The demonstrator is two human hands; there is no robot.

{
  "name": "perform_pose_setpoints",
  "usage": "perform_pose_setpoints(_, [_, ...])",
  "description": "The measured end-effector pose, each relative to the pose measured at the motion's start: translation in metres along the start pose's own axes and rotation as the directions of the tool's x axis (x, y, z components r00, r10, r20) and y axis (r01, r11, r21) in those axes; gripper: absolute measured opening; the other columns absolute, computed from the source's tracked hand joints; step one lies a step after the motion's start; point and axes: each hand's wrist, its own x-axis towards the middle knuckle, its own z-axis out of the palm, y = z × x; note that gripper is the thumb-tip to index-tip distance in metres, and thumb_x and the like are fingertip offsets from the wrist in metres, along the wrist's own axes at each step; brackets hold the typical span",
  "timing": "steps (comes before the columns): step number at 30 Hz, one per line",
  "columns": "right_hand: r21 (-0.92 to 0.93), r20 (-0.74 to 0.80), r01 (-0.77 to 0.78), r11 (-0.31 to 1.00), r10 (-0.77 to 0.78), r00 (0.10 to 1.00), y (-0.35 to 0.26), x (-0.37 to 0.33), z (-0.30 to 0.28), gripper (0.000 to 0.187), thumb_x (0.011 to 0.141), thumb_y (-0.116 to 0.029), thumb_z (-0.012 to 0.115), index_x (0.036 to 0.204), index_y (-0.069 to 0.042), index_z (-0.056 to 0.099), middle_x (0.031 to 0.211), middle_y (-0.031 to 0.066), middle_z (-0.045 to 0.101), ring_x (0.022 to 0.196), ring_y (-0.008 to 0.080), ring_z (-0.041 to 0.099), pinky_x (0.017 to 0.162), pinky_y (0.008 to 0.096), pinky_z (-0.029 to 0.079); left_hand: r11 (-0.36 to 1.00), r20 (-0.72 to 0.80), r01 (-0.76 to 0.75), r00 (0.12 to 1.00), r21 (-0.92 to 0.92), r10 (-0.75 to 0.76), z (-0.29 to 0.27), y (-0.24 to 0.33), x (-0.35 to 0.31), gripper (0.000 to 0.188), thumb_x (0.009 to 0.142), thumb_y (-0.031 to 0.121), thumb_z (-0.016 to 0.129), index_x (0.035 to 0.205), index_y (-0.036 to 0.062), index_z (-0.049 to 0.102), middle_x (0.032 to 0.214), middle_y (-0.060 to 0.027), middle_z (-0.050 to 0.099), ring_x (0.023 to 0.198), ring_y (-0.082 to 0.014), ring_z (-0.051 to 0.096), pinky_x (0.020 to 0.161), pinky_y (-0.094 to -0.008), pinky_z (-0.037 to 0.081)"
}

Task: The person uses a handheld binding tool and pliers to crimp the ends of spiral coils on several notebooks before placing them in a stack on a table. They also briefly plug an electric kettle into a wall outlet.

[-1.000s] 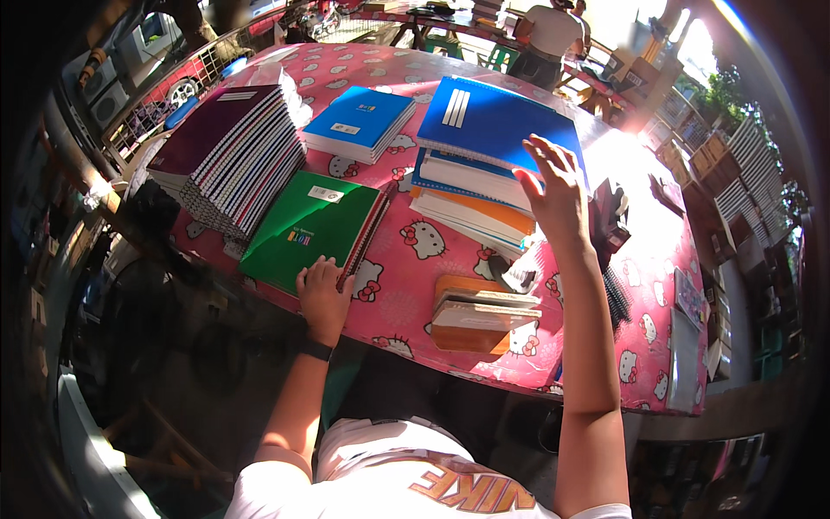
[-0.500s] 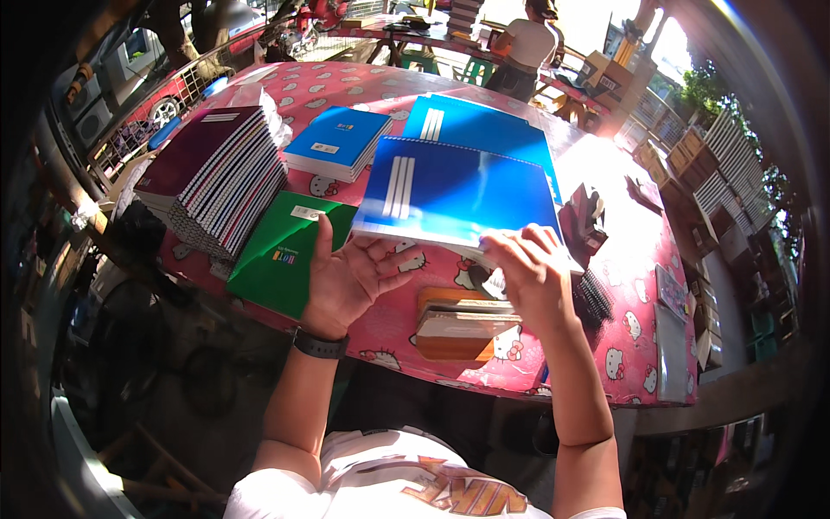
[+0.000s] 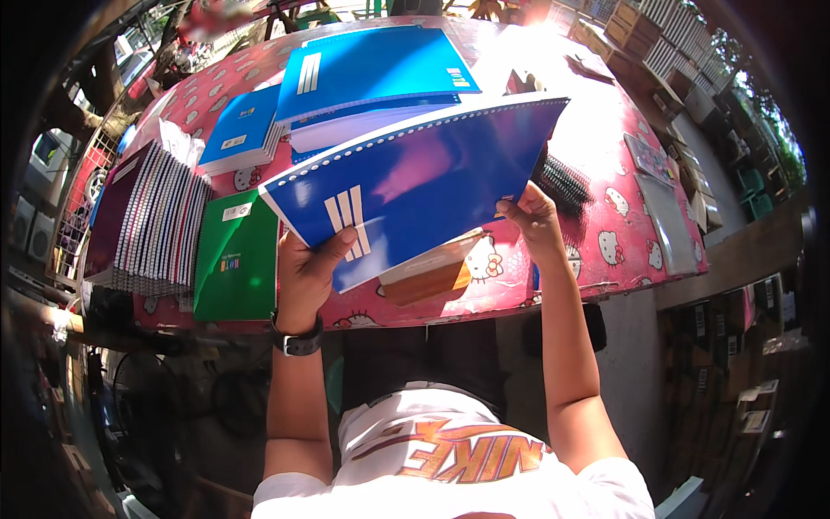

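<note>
A dark blue notebook [image 3: 424,186] with a row of punched holes along its far edge is held up off the table, tilted, its right end higher. My left hand [image 3: 313,272] closes on its near left corner, thumb on the cover over the white stripes. My right hand [image 3: 532,221] pinches its near right edge, thumb on top. Just beyond lies a stack of lighter blue punched notebooks [image 3: 372,73], white pages showing below the top cover. Partly hidden under the held notebook is a wooden block [image 3: 432,281].
Left of my hands lie a green notebook [image 3: 233,285], a tall pile of spiral-bound notebooks [image 3: 160,216] and a small blue stack [image 3: 242,130]. Black binding coils [image 3: 566,183] and a clear flat case [image 3: 670,216] sit at right on the pink patterned tablecloth [image 3: 614,203].
My left hand was open, palm up, beside the dark blue notebook; now it grips its corner. The notebook has come nearer, off the lighter blue stack, and tilted. The head view has shifted.
</note>
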Motion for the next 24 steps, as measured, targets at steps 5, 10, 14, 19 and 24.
perform_pose_setpoints(5, [0.018,-0.093,0.010,1.000,-0.008,0.996,0.022,-0.012,-0.013,0.022,0.077,0.005,0.062,0.095,-0.006,0.062,0.087,0.0001,0.064,0.080,0.0086,0.058,0.073,0.0258,0.047,0.981,0.147,-0.008,0.989,0.193,-0.021,0.005,0.000,0.013,0.018,0.078,0.005,0.066,0.094,-0.0007,0.060,0.083,-0.0064,0.066,0.072,-0.0099,0.060,0.064,-0.0243,0.049])
perform_pose_setpoints(10, [0.030,-0.044,-0.047,0.998,0.048,0.998,0.030,-0.022,-0.022,0.024,0.077,0.009,0.058,0.096,-0.005,0.062,0.088,0.0016,0.064,0.083,0.0108,0.059,0.076,0.0282,0.049,0.985,0.173,0.098,0.977,0.145,-0.123,0.006,0.001,0.019,0.020,0.077,0.000,0.065,0.096,-0.0014,0.059,0.085,-0.0065,0.066,0.077,-0.0105,0.061,0.070,-0.0245,0.049])
perform_pose_setpoints(14, [-0.122,0.004,-0.234,0.965,0.236,0.972,0.041,-0.052,-0.014,0.022,0.077,0.005,0.061,0.097,-0.004,0.061,0.090,-0.0010,0.064,0.079,0.0084,0.057,0.072,0.0263,0.048,0.973,0.019,0.216,0.976,0.082,-0.218,-0.029,-0.043,0.002,0.021,0.075,-0.005,0.061,0.096,-0.0013,0.059,0.090,-0.0042,0.063,0.081,-0.0110,0.058,0.078,-0.0256,0.045])
perform_pose_setpoints(19, [-0.724,0.173,-0.026,0.689,0.218,0.961,0.038,-0.077,0.020,0.039,0.071,0.005,0.059,0.108,-0.006,0.057,0.082,0.0115,0.060,0.076,0.0239,0.058,0.069,0.0312,0.047,0.949,-0.226,0.258,0.950,0.183,-0.215,-0.068,-0.078,-0.019,0.034,0.072,-0.002,0.057,0.105,-0.0003,0.056,0.097,-0.0077,0.061,0.094,-0.0150,0.056,0.083,-0.0290,0.043])
perform_pose_setpoints(24, [-0.670,-0.213,-0.397,0.627,0.350,0.912,0.008,0.009,-0.030,0.037,0.068,0.009,0.048,0.102,-0.003,0.059,0.097,0.0095,0.062,0.082,0.0164,0.060,0.070,0.0295,0.049,0.954,-0.195,-0.152,0.975,-0.258,0.103,-0.014,-0.028,0.016,0.038,0.078,0.015,0.054,0.114,0.0018,0.052,0.106,-0.0063,0.053,0.098,-0.0158,0.050,0.085,-0.0300,0.039])
